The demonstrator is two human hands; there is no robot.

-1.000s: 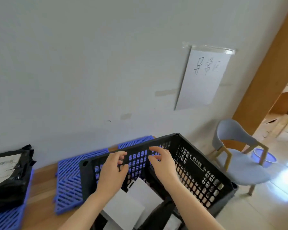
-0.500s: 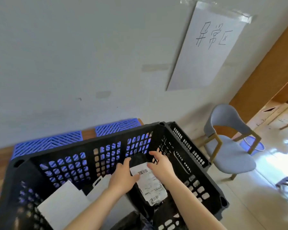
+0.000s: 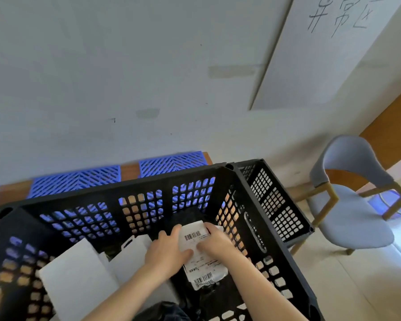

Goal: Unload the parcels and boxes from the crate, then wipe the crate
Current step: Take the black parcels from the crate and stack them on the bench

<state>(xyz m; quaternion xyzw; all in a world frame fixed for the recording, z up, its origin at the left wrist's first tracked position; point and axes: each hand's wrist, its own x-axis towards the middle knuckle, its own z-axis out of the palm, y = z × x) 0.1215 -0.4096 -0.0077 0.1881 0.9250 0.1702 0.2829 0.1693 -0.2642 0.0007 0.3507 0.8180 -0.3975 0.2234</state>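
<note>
Deep in the crate (image 3: 125,188), by its right wall: left hand (image 3: 167,251) and right hand (image 3: 218,244) gripping a black parcel (image 3: 204,272), thumbs pressed on its white label. In the crate's left half, white boxes (image 3: 79,281) leaning. Just outside the right wall, a second crate (image 3: 276,205).

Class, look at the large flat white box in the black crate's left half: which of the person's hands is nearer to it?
Left. The left hand is right of the large flat white box; the right hand is farther right, on the labelled black parcel.
</note>
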